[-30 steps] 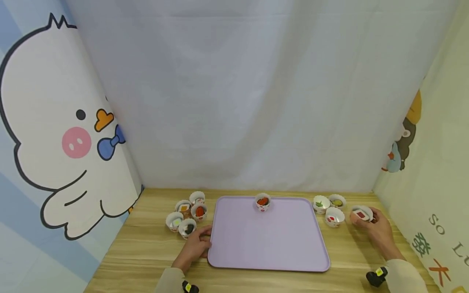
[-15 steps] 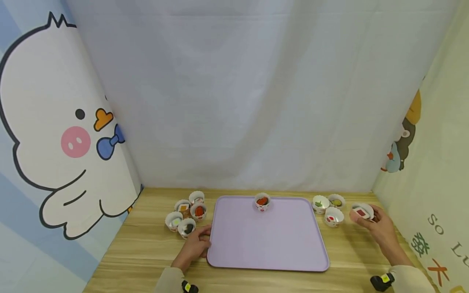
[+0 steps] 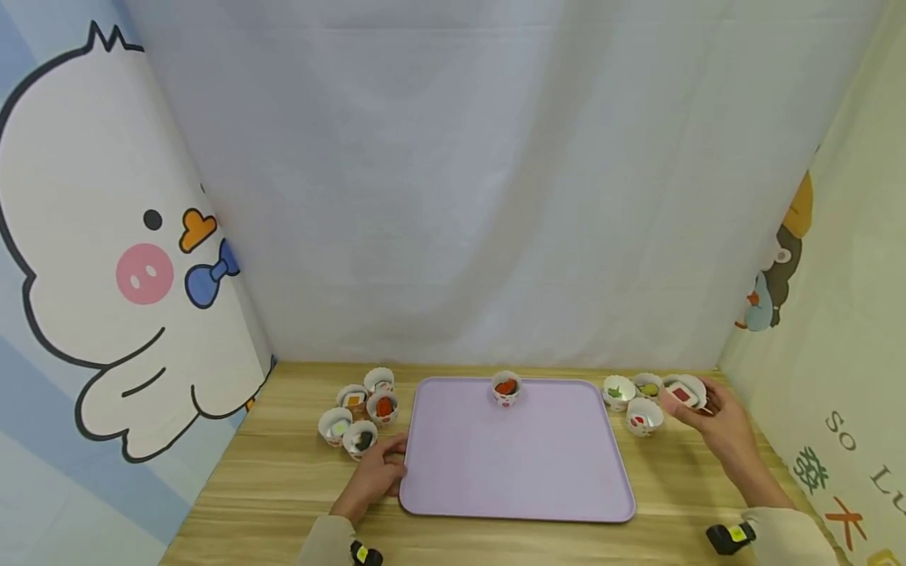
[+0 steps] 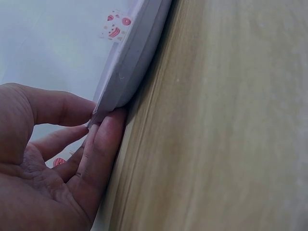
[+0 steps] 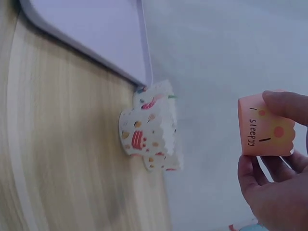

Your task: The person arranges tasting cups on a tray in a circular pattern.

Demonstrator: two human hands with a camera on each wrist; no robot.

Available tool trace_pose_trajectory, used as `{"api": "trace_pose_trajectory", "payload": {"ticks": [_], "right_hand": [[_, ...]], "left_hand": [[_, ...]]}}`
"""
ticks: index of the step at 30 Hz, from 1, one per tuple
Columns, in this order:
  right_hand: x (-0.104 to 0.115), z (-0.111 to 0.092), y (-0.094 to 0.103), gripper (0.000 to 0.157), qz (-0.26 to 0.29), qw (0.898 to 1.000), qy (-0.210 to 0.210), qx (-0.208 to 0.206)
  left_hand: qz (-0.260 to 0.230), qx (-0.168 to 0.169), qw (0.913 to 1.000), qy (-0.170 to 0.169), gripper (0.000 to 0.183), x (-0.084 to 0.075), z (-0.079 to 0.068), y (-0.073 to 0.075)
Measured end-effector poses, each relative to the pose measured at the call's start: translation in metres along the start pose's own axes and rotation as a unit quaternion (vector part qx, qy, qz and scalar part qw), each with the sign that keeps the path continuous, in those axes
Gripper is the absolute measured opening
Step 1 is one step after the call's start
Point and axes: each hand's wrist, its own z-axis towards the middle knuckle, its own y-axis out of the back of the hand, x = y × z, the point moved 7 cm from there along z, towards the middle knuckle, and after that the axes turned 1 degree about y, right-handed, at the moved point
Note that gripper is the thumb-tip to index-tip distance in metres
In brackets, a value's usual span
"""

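Observation:
My left hand (image 3: 375, 475) pinches the left rim of a lilac tray (image 3: 520, 464). In the left wrist view its thumb lies at the upper edge and its fingers (image 4: 103, 144) reach beneath the rim. My right hand (image 3: 725, 428) grips a pink paper baking cup (image 5: 267, 127) printed "I sleepy", held clear of the table. Inside that cup, the head view shows a white piece with a dark red square (image 3: 682, 395). One white patterned cup (image 3: 506, 399) with red contents stands at the tray's back edge.
Three white patterned cups (image 5: 144, 132) stand clustered off the tray's right back corner, just left of the held cup. Several more cups (image 3: 359, 440) with various contents group left of the tray. A pale curtain (image 3: 453, 196) rises behind the wooden table (image 3: 269, 487).
My right hand has lifted the pink cup and brought it left, toward the three cups. The left hand keeps its place at the tray.

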Motion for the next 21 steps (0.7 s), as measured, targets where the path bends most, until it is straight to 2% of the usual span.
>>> {"api": "trace_pose_trajectory", "payload": {"ticks": [5,9,21], "right_hand": [[0.017,0.0,-0.011,0.068,0.026,0.999,0.03,0.014],[0.026,0.0,-0.022,0.066,0.041,0.998,0.039,0.027],[0.042,0.008,-0.061,0.072,0.039,0.997,0.011,0.066]], "left_hand": [[0.001,-0.001,1.0,0.001,0.064,-0.001,-0.001,0.0],[0.005,0.0,1.0,-0.002,0.064,-0.002,-0.001,0.0],[0.007,-0.002,1.0,0.0,0.062,0.002,0.002,-0.001]]}}
